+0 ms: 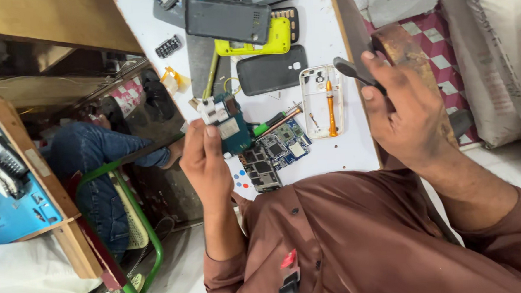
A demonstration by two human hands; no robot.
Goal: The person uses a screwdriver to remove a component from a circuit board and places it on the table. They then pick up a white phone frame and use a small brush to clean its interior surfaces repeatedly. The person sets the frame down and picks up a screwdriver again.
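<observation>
The left hand (205, 157) holds a circuit board (227, 121) of matt green laminate with dull metal shields and white plastic parts. The right hand (408, 119) grips a tool (351, 71) with a smooth dark plastic head. The table (326, 38) is smooth white laminate edged in wood, bearing a glossy yellow plastic phone shell (268, 45) and a matt black back cover (272, 71).

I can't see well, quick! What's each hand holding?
Left hand: closed on a small blue-green circuit board.
Right hand: closed on a dark-handled tool.

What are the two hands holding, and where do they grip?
The left hand pinches a blue-green phone circuit board by its lower edge. The right hand grips a dark, flat-tipped tool by its handle.
</observation>
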